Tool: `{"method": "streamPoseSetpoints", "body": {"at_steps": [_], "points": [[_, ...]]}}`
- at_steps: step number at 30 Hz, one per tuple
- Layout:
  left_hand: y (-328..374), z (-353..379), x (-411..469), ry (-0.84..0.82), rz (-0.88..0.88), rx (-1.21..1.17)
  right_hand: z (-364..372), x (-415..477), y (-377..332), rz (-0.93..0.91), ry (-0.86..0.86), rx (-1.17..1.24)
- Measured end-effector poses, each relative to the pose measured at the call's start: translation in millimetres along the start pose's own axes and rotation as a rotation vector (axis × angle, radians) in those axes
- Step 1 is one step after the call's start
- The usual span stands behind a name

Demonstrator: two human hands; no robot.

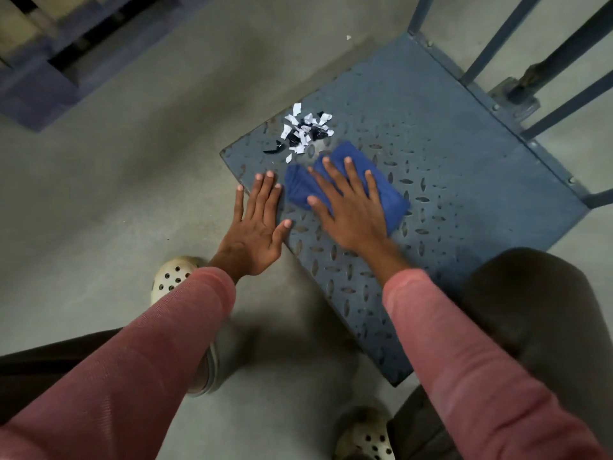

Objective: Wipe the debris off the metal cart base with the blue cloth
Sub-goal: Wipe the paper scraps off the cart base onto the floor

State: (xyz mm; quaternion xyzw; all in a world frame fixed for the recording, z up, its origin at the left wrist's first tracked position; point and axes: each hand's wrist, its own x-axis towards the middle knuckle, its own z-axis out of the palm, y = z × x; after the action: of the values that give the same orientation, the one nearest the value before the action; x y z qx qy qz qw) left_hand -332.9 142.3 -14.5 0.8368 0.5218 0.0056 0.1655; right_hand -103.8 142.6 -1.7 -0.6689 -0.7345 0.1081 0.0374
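The metal cart base [447, 154] is a blue-grey tread plate lying low over the floor. A heap of white and dark scraps, the debris [305, 129], sits near its left corner. Just below the heap lies the bunched blue cloth [393, 202]. My right hand [351, 207] presses flat on the cloth with fingers spread and straight. My left hand [258, 224] lies flat with straight fingers at the plate's left edge, its fingertips on the metal and its palm over the floor.
Blue upright bars [517, 51] of the cart frame rise at the plate's far right side. A dark pallet-like structure [49, 61] stands at the upper left. Grey concrete floor [132, 180] surrounds the cart. My two pale clogs [172, 277] stand close to the plate's near edge.
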Motion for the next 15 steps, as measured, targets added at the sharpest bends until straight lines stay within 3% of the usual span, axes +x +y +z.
{"method": "streamPoseSetpoints", "body": {"at_steps": [8,15], "points": [[-1,7,-3,0.075,0.026,-0.072,-14,73,29,0.306,0.018,0.091],[-2,13,-1,0.134,0.043,-0.093,5,-27,-16,0.263,0.092,0.004]]}}
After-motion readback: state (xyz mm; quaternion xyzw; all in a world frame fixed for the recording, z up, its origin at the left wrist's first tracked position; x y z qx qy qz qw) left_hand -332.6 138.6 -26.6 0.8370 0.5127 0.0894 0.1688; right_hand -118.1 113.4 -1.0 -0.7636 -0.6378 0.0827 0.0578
